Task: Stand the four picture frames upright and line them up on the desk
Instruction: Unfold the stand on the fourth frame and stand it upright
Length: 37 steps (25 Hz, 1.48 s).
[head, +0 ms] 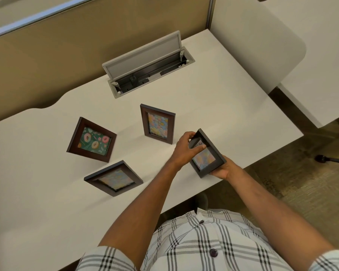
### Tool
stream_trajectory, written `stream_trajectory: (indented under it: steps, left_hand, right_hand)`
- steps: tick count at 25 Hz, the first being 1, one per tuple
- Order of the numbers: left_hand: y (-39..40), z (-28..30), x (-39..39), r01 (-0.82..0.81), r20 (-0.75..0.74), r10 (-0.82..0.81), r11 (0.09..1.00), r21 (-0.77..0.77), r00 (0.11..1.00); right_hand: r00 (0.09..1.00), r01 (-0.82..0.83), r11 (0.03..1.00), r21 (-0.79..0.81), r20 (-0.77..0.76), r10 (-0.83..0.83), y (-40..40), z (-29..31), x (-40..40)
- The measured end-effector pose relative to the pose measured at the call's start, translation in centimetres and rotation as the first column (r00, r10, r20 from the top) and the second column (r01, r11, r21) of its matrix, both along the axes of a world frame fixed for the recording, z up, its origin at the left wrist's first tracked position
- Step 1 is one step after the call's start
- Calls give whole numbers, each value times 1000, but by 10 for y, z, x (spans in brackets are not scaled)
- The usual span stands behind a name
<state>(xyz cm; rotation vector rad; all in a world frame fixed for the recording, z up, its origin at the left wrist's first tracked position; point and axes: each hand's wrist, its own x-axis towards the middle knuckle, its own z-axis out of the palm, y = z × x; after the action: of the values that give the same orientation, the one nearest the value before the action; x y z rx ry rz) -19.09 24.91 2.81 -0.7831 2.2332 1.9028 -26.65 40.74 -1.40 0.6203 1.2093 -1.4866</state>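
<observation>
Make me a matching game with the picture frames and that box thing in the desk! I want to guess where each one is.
Things:
1. donut frame
2. frame in both hands
3. frame nearest the desk's front edge
4. cable box lid

Places or states:
A. flipped open, at the back of the desk
B. standing on the left of the desk
C. held above the desk's right front edge
D. in front of the donut frame

Pairs: 1-B, 2-C, 3-D, 4-A
</observation>
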Motion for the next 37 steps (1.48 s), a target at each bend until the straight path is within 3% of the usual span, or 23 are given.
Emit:
stream_trajectory:
  steps: [5, 15, 19, 22, 25, 27, 31, 34, 37]
  left_hand:
    - [3, -4, -1, -15, 39, 14, 1000, 21, 999]
    - [0, -14, 8, -62, 46, 62, 998, -3, 997]
    - [-2, -19, 17, -82, 61, 84, 996, -28, 995]
    - [0, -27, 25, -160, 69, 165, 984, -75, 984]
    - [6, -36, 39, -284, 60, 293, 951, -125, 954]
    - [7, -37, 48, -350, 34, 359, 924, -155, 933]
    - [4, -21, 67, -453, -80, 447, 873, -181, 891]
    - [-26, 14, 84, -569, -248, 517, 786, -244, 820]
    - [-82, 55, 110, -700, -413, 574, 651, -293, 707]
  right_hand:
    - [998, 56, 998, -15, 16, -56, 0, -3, 6]
    - [987, 125, 991, -47, -94, -129, 5, -11, 15]
    - [962, 219, 967, 131, -193, -192, 6, -9, 26]
    - [942, 312, 885, 346, -232, -241, 8, -12, 43]
    - [944, 327, 806, 493, -136, -300, 5, -20, 70]
    - [967, 237, 828, 509, -38, -253, -1, -20, 98]
    - [997, -76, 953, 292, 18, 74, -32, 3, 133]
    - [971, -192, 979, 69, -134, 200, -86, 23, 119]
    - [913, -305, 952, -34, -295, 282, -160, 45, 106]
